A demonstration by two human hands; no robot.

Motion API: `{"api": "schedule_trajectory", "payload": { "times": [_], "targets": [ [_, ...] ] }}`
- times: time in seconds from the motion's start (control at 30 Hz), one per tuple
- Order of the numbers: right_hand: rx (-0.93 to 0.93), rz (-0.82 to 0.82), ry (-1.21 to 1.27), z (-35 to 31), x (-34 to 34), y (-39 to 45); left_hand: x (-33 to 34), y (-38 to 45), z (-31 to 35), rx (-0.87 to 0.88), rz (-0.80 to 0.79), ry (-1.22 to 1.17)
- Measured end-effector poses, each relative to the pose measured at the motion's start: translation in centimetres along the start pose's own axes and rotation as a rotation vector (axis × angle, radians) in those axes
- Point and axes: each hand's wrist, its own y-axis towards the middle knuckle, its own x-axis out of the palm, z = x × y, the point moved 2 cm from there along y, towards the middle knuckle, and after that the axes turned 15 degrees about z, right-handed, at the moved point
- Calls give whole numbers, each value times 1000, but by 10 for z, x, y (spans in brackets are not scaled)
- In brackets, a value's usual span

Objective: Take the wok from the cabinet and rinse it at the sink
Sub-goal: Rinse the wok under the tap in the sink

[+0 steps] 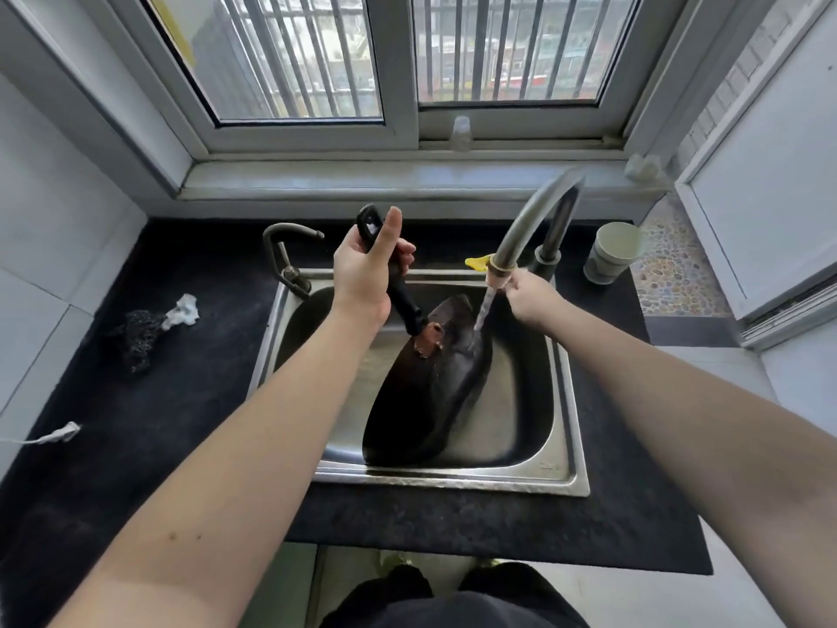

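The steel sink (561, 401) holds the tilted wok (430, 392) under running water, left hand (367, 269) curled round its handle, right hand (532, 296) pinching the faucet (521, 228) tip, a cup (611, 251) near the counter's (181, 401) far-right corner.

Tilted wok (430, 392) across most of the sink (561, 473), open basin only at its right.

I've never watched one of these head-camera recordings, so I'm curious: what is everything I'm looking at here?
wok: one, black, tilted in the sink, handle up
sink: one, steel, set in the counter
tap: one, grey, water running onto the wok
small tap: one, grey, sink's left corner
counter: one, black
scourer: one, black, left counter, by a white scrap
cup: one, pale, right of tap
left hand: grips wok handle
right hand: holds tap spout end
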Motion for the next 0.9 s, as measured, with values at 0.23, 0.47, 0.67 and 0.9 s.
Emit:
{"api": "schedule_trajectory", "payload": {
  "times": [0.23,0.47,0.67,0.9],
  "targets": [
    [-62,12,-6,-2,-3,-2,2,-5,-9,-25,9,94],
    [-122,30,73,-8,-9,-10,5,-9,-4,24,-2,147],
    [-119,23,85,-9,-6,-11,5,-8,-6,38,-92,166],
    [-128,23,73,-9,-7,-11,16,-16,-11,51,-181,209]
  ]
}}
